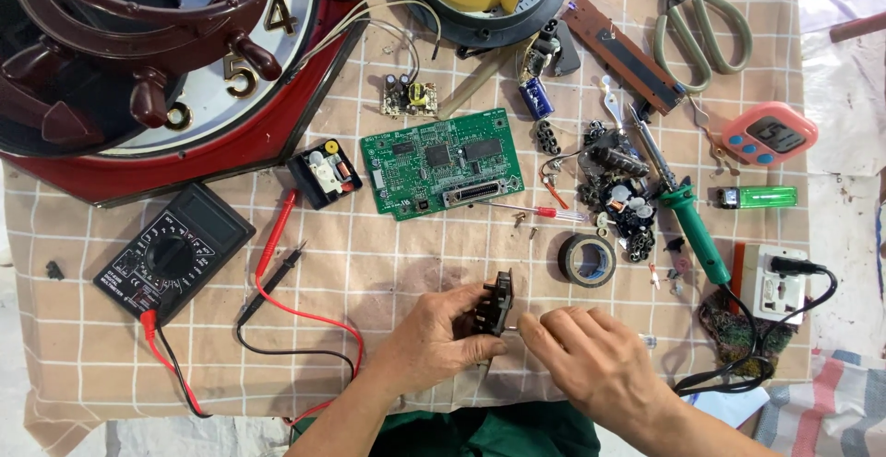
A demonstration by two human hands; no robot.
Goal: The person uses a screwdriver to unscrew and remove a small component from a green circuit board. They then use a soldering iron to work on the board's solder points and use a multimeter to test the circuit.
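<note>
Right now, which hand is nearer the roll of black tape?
Right. The right hand is just below the roll of black tape, slightly forward of it; the left hand is farther off to the tape's lower left, holding a small black part.

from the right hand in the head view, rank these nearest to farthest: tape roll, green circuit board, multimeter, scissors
From the right hand:
1. Tape roll, just above it.
2. Green circuit board, up and to the left, mid-table.
3. Scissors, top right corner.
4. Multimeter, far left.

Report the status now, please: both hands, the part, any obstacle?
Left hand grips small black part. Right hand pinches at its side. Red probe lead lies close left; nothing blocks.
</note>
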